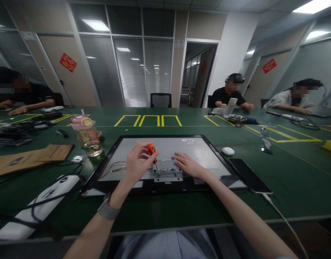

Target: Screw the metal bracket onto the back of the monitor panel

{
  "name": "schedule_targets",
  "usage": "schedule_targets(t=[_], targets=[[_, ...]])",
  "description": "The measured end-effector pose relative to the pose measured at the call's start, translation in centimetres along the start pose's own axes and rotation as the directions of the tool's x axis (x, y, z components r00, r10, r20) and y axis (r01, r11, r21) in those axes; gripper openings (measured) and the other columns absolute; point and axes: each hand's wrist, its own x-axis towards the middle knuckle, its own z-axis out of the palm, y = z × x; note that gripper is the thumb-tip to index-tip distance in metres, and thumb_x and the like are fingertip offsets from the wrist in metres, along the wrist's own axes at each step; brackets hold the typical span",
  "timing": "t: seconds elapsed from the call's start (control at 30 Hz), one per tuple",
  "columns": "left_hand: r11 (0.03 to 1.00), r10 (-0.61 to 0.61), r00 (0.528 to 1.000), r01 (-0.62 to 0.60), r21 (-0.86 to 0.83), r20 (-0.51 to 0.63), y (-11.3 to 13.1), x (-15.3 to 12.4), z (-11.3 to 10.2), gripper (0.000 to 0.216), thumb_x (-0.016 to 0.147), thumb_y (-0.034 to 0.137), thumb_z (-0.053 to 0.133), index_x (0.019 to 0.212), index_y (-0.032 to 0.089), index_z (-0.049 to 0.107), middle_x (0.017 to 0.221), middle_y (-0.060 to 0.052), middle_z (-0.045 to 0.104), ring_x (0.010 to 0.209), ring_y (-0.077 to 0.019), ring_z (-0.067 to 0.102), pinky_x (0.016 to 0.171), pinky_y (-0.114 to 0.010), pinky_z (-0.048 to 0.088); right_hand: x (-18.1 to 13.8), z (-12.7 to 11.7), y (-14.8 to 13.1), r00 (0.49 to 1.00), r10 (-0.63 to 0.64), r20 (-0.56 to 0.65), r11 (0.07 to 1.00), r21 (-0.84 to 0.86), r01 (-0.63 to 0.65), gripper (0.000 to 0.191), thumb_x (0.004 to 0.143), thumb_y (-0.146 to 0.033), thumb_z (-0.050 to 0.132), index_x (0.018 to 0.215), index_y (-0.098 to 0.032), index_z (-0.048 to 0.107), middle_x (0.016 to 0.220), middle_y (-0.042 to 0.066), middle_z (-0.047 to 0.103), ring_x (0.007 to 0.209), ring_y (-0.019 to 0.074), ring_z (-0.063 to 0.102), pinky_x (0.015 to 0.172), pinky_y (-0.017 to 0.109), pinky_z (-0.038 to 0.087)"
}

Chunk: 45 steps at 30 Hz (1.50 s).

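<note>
My left hand [137, 162] is closed around an orange and black screwdriver [151, 151], which tilts with its shaft pointing down. The screwdriver's tip reaches the left part of a small metal bracket [168, 177] with connector ports. This bracket sits at the near edge of a flat display panel [178, 145], lying with its grey metal back up and a black frame around it. Fingers stretched out, my right hand [191, 166] lies flat on the panel's back beside the bracket's right end. Thin wires [111, 167] run across the panel left of my left hand.
Left of the panel stand a pink-lidded drink bottle [87, 138], a brown paper bag [33, 158] and a white device [44, 201] with cables. At right lie a phone [250, 176] on a cable and a white earbud case [228, 150]. Several people sit across the table.
</note>
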Motion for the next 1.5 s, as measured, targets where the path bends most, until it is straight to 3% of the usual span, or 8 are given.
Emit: schedule_targets(t=[0.4, 0.57, 0.7, 0.8, 0.9, 1.07, 1.3, 1.5], targets=[[0.998, 0.037, 0.999, -0.038, 0.039, 0.04, 0.4, -0.3, 0.4, 0.029, 0.08, 0.028, 0.068, 0.107, 0.019, 0.061, 0.087, -0.001, 0.058, 0.065, -0.0089, 0.064, 0.051, -0.017, 0.056, 0.0, 0.0, -0.1, 1.0, -0.01, -0.003, 1.0, 0.0, 0.01, 0.052, 0.1, -0.049, 0.026, 0.136, -0.02, 0.051, 0.145, 0.013, 0.048, 0.14, 0.0271, 0.035, 0.115, 0.051, 0.025], [0.997, 0.004, 0.983, 0.01, -0.077, 0.182, 0.4, -0.6, 0.6, 0.026, 0.088, 0.02, 0.05, 0.114, 0.02, 0.053, 0.098, -0.005, 0.063, 0.079, -0.0142, 0.069, 0.066, -0.026, 0.059, 0.0, -0.2, -0.2, 1.0, -0.013, 0.01, 1.0, -0.012, 0.013, 0.053, 0.1, -0.049, 0.026, 0.136, -0.019, 0.05, 0.146, 0.014, 0.047, 0.141, 0.0277, 0.034, 0.115, 0.051, 0.026], [0.984, 0.149, 0.983, -0.159, 0.086, 0.11, 0.5, -0.6, 0.9, 0.02, 0.086, 0.023, 0.059, 0.106, 0.02, 0.058, 0.1, -0.006, 0.062, 0.095, -0.0182, 0.063, 0.086, -0.035, 0.054, 0.0, -0.2, -0.1, 1.0, -0.011, 0.023, 1.0, -0.02, 0.012, 0.054, 0.1, -0.048, 0.026, 0.138, -0.017, 0.049, 0.146, 0.015, 0.046, 0.141, 0.0279, 0.034, 0.115, 0.05, 0.025], [0.907, 0.316, 0.949, -0.301, 0.294, -0.003, 0.1, -0.7, 1.1, 0.018, 0.088, 0.023, 0.059, 0.106, 0.019, 0.06, 0.097, -0.007, 0.061, 0.09, -0.0176, 0.061, 0.083, -0.033, 0.052, -0.1, -0.2, 0.0, 1.0, -0.02, 0.003, 1.0, -0.002, 0.02, 0.05, 0.1, -0.047, 0.029, 0.137, -0.02, 0.05, 0.145, 0.013, 0.048, 0.14, 0.0274, 0.035, 0.114, 0.05, 0.027], [0.783, 0.453, 0.888, -0.436, 0.443, 0.073, -0.4, -0.9, 1.1, 0.028, 0.09, 0.018, 0.054, 0.118, 0.018, 0.057, 0.102, -0.01, 0.064, 0.095, -0.0205, 0.062, 0.084, -0.033, 0.051, 0.0, -0.1, 0.1, 1.0, -0.026, 0.003, 1.0, -0.012, 0.026, 0.05, 0.1, -0.045, 0.03, 0.136, -0.019, 0.051, 0.145, 0.013, 0.048, 0.14, 0.0276, 0.036, 0.115, 0.05, 0.027], [0.654, 0.518, 0.838, -0.518, 0.551, 0.173, -0.5, -0.8, 1.0, 0.04, 0.09, 0.013, 0.045, 0.129, 0.013, 0.048, 0.109, -0.015, 0.065, 0.098, -0.0243, 0.062, 0.084, -0.036, 0.048, 0.0, 0.0, 0.0, 1.0, -0.02, -0.007, 0.999, -0.036, 0.019, 0.051, 0.1, -0.045, 0.029, 0.136, -0.017, 0.051, 0.144, 0.015, 0.048, 0.138, 0.0282, 0.04, 0.114, 0.05, 0.029], [0.585, 0.58, 0.8, -0.54, 0.605, 0.154, -0.3, -0.4, 0.9, 0.024, 0.089, 0.026, 0.056, 0.11, 0.015, 0.056, 0.093, -0.011, 0.068, 0.087, -0.0235, 0.063, 0.076, -0.035, 0.047, -0.1, -0.8, -0.5, 0.985, -0.135, -0.108, 0.991, -0.041, 0.131, 0.042, 0.098, -0.041, 0.038, 0.116, -0.017, 0.067, 0.124, 0.014, 0.065, 0.115, 0.0284, 0.06, 0.101, 0.045, 0.045], [0.728, 0.491, 0.868, -0.456, 0.512, 0.075, -0.8, -0.5, 1.2, 0.024, 0.091, 0.015, 0.043, 0.113, 0.015, 0.053, 0.094, -0.01, 0.064, 0.087, -0.02, 0.06, 0.077, -0.032, 0.049, 0.0, -0.9, -0.5, 0.981, -0.148, -0.124, 0.984, -0.116, 0.133, 0.04, 0.099, -0.035, 0.035, 0.112, -0.017, 0.069, 0.118, 0.013, 0.068, 0.109, 0.0276, 0.064, 0.095, 0.042, 0.048]])
